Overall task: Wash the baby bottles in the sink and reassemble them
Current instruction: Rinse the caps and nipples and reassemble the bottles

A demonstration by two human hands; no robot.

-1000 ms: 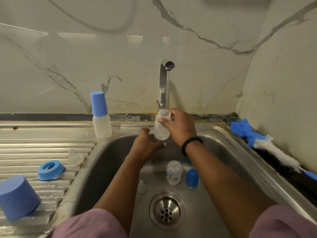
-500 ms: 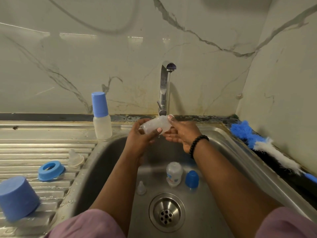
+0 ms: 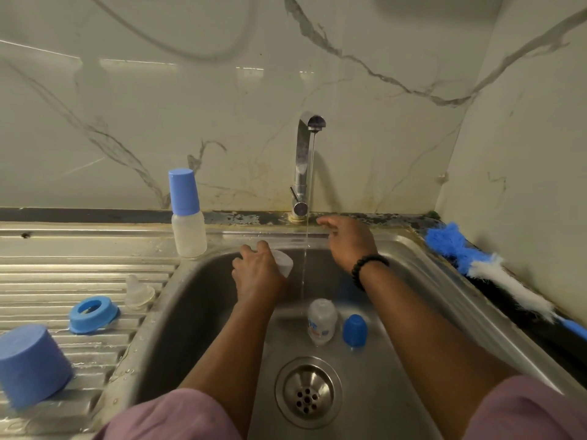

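My left hand grips a clear baby bottle over the left part of the steel sink, just left of a thin stream of water from the tap. My right hand is empty, fingers relaxed, near the sink's back rim below the tap lever. On the sink floor stand a small clear bottle with print and a small blue cap. A capped bottle with a blue lid stands upright at the back left of the sink.
On the ribbed drainboard lie a blue screw ring, a clear teat and a large blue cap. A blue and white bottle brush lies along the right counter. The drain is near me.
My right hand let go of the bottle and moved up to the back rim by the tap. My left hand now holds the bottle alone, lower and further left. Water now runs.
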